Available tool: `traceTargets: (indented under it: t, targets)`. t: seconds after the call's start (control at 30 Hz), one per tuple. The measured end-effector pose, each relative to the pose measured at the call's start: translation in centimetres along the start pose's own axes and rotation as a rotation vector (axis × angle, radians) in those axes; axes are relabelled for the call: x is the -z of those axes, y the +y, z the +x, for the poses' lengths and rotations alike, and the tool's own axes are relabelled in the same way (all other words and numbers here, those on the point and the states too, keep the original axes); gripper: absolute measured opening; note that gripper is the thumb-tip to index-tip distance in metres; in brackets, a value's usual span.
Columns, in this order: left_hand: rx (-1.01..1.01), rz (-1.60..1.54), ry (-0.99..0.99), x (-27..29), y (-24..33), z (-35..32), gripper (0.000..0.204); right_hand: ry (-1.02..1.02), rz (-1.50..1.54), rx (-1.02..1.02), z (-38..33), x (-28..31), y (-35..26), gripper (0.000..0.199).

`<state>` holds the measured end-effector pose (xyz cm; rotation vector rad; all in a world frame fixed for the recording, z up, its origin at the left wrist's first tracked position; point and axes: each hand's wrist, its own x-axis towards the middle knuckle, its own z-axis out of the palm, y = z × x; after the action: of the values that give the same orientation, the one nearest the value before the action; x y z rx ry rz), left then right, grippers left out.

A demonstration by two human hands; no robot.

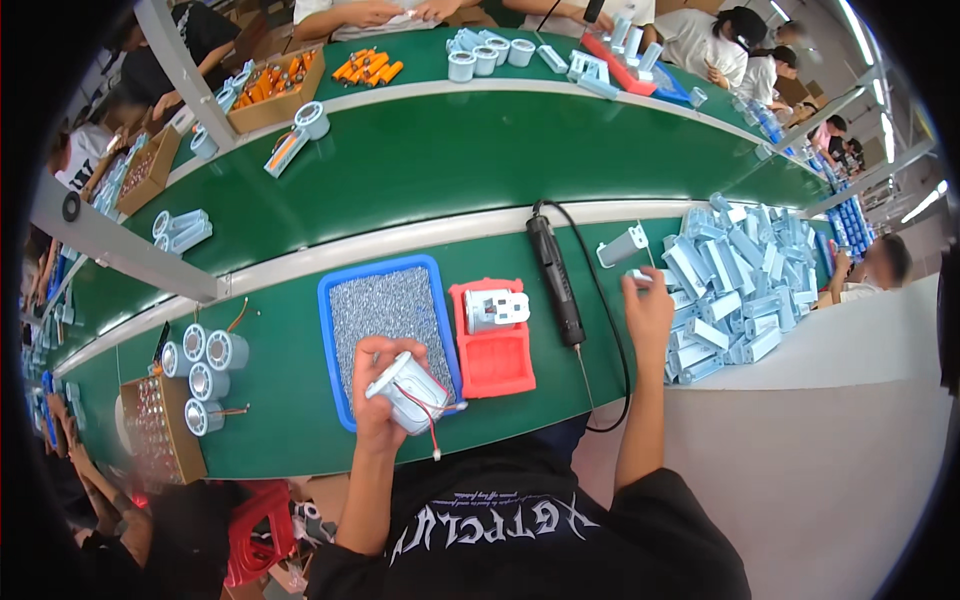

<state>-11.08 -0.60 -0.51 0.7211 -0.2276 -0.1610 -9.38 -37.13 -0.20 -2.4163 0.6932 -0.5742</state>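
Observation:
My left hand [375,422] is wrapped round a light-blue cylindrical plastic housing [412,392], held tilted over the near right corner of the blue tray. Thin red and white wires with a small connector hang from the housing. My right hand [650,305] is at the left edge of a heap of light-blue plastic handle pieces [725,285]. Its fingers are closed around a small part of one light-blue piece, mostly hidden by the hand. Just beyond it lies another handle piece [624,245].
A blue tray [327,330] holds many small screws. Beside it a red fixture [498,362] carries a white-blue assembly [497,310]. A corded black electric screwdriver [556,285] lies between fixture and right hand. Several cylindrical housings [208,380] stand left, near a cardboard box [190,440].

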Motion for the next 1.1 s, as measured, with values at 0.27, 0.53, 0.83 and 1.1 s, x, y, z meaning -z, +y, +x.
traceTargets:
  t: [0.27,0.53,0.83,1.1]
  targets:
    - [-0.008,0.420,-0.381,-4.2,-0.4,1.1,0.050,-1.000,0.943,0.325,-14.9,2.3,-10.3,0.073]
    - [-0.393,0.766,-0.508,-6.7,1.5,1.1,0.063,-0.823,1.005,0.610,-16.1,-0.4,-11.7,0.097]
    - [-0.151,0.481,-0.460,-8.4,2.0,1.2,0.082,-1.130,1.097,0.662,-15.8,-2.6,-9.1,0.101]
    - [-0.179,0.538,-0.387,-9.7,1.2,1.6,0.090,-0.997,1.239,0.454,-18.3,-4.5,-8.4,0.092]
